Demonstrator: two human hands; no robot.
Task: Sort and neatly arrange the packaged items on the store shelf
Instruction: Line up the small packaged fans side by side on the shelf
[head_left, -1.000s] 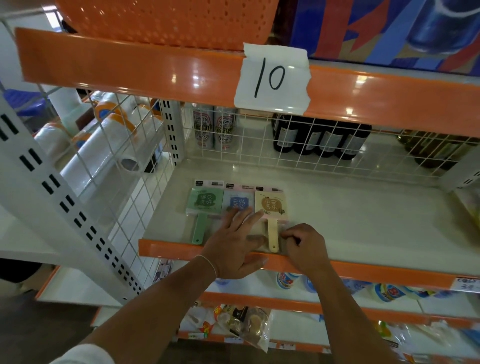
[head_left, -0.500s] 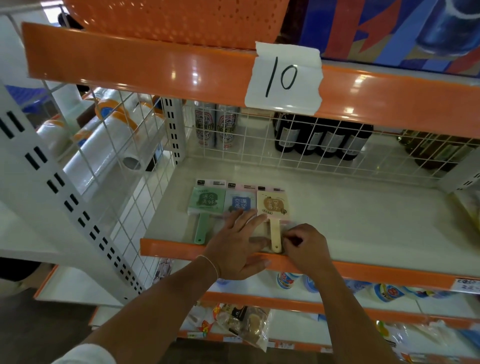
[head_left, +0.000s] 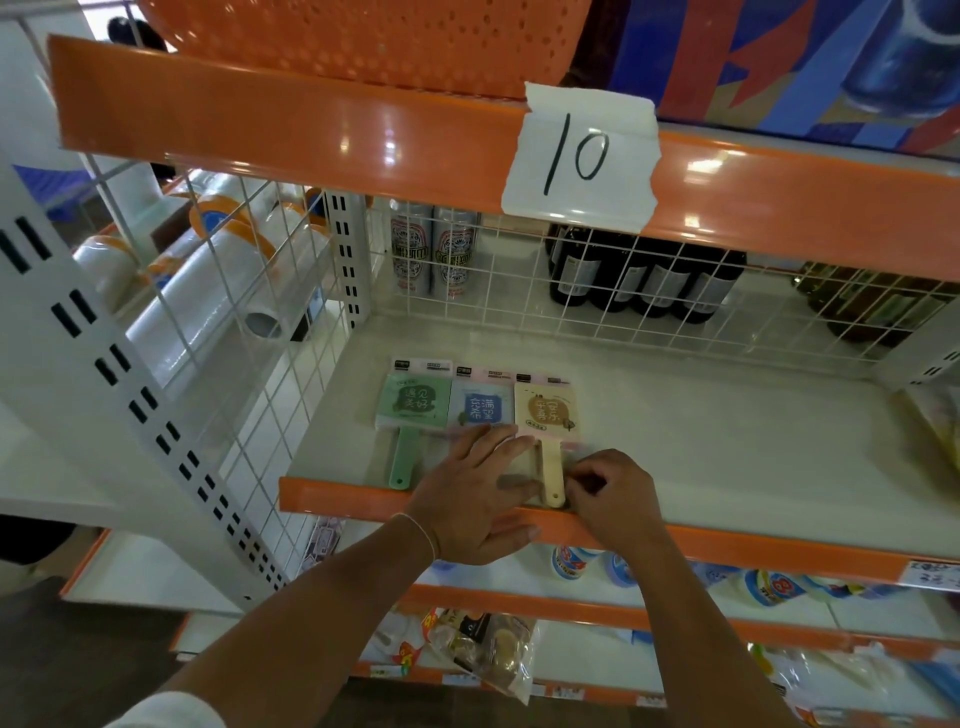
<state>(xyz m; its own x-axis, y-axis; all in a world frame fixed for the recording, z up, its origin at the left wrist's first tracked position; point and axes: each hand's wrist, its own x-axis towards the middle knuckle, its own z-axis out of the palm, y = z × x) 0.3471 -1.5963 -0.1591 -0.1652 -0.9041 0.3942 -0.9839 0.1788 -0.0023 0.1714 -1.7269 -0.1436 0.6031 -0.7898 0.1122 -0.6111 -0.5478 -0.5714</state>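
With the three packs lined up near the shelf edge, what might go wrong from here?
1. The beige pack has its handle at the orange front lip; a pull by the right hand may drag it off.
2. The left hand lies flat over the blue pack; sliding could push the touching green pack out of line.

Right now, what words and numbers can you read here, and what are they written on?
"10": handwritten on the paper sign taped to the upper shelf edge.
"遇见美好": on the green packet.
"充满希望": on the blue packet.
Beige packet: Chinese characters, too blurred to read.
Cans, dark bottles, lower-shelf bottles and the price tag: print too small to read.
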